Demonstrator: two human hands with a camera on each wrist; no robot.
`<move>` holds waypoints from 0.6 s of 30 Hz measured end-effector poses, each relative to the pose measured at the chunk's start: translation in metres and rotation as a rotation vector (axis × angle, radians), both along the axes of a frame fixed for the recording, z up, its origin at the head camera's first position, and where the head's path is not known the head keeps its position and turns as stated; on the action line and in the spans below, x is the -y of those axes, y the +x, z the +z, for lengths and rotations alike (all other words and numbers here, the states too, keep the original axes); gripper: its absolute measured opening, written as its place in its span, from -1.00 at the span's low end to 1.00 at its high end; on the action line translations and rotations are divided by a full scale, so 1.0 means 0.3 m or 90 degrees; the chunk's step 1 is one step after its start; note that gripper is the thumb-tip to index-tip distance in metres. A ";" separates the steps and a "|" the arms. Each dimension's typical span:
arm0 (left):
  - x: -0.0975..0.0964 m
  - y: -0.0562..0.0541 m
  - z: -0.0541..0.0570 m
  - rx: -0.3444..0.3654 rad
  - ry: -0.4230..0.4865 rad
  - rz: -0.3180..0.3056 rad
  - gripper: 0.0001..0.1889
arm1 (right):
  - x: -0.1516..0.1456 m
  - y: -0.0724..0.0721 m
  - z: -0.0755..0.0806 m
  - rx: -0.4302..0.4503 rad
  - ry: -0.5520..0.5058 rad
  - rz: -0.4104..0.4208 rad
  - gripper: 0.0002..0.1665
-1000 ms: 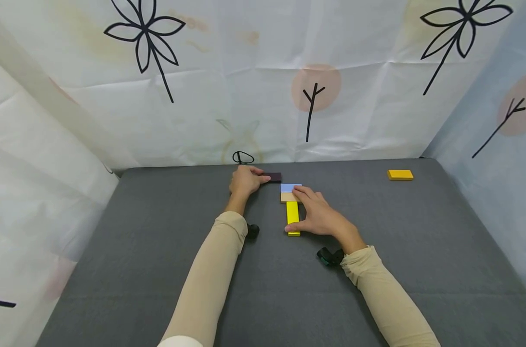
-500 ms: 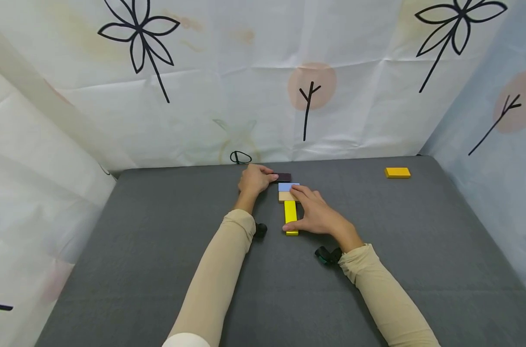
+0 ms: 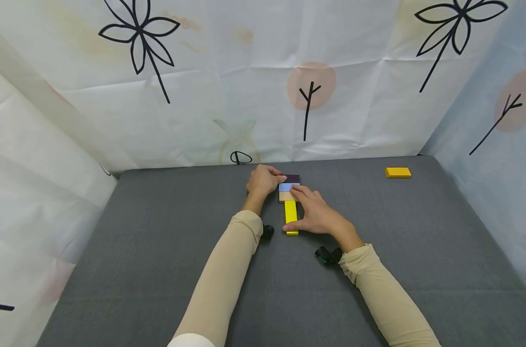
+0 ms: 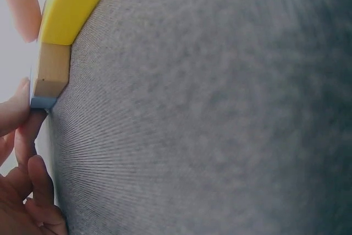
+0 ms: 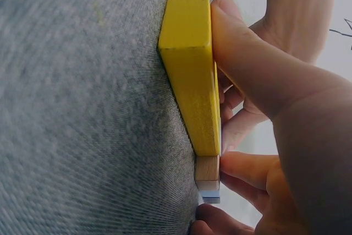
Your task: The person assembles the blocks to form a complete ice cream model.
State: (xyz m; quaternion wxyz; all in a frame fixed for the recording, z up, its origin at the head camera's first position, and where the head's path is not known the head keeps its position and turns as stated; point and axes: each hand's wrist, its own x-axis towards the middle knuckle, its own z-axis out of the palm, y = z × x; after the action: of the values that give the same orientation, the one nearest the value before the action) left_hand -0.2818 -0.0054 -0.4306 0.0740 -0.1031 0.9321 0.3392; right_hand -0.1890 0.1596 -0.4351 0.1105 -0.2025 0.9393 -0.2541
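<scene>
A dark purple block [image 3: 293, 179] lies flat at the far end of a row, its left end pinched by my left hand [image 3: 262, 183]. In front of it come a light blue block [image 3: 284, 187] and a tan wooden block [image 3: 284, 196], both lying crosswise. A yellow block [image 3: 291, 211] runs lengthwise from the tan one toward me. My right hand [image 3: 317, 215] spans the row from the right, thumb on the near end of the yellow block and fingertips on the tan and blue blocks. The right wrist view shows that thumb on the yellow block's [image 5: 190, 81] upper face.
Another yellow block [image 3: 398, 172] lies by itself near the back right corner of the grey table [image 3: 159, 250]. A printed white cloth [image 3: 228, 96] hangs along the table's back edge, with more cloth at both sides.
The left hand has slid the dark purple block to the right until it lines up behind the light blue one. The right hand has stayed in place on the row.
</scene>
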 end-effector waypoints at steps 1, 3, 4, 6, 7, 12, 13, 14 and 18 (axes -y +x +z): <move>-0.002 0.002 0.000 -0.001 0.002 -0.001 -0.77 | 0.000 0.000 0.001 0.001 0.001 0.000 0.31; -0.003 0.005 0.002 -0.003 0.005 -0.003 -0.78 | 0.000 0.001 0.004 0.003 0.003 0.000 0.31; -0.003 0.007 0.002 -0.004 0.007 -0.005 -0.78 | 0.000 0.002 0.005 0.004 0.004 0.000 0.31; -0.002 0.010 0.002 -0.007 0.010 -0.008 -0.78 | 0.000 0.002 0.007 0.004 0.006 0.000 0.32; -0.001 0.011 0.002 -0.009 0.012 -0.008 -0.78 | 0.001 0.002 0.007 0.004 0.006 0.001 0.32; 0.002 0.022 -0.001 -0.023 0.007 -0.011 -0.78 | 0.005 0.003 0.008 0.008 0.005 0.002 0.31; 0.001 0.024 -0.002 -0.028 0.002 -0.013 -0.77 | 0.006 0.003 0.009 0.010 0.006 0.002 0.31; 0.000 0.026 -0.004 -0.033 -0.006 -0.018 -0.77 | 0.007 0.003 0.010 0.012 0.007 0.002 0.31; -0.008 0.031 -0.010 -0.059 -0.046 -0.038 -0.74 | 0.007 0.005 0.015 0.016 0.013 0.000 0.31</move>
State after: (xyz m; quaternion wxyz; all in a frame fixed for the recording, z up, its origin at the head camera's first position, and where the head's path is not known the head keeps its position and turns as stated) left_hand -0.2724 -0.0029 -0.4337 0.0373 -0.0621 0.9487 0.3077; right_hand -0.1875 0.1574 -0.4305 0.1244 -0.1978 0.9405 -0.2468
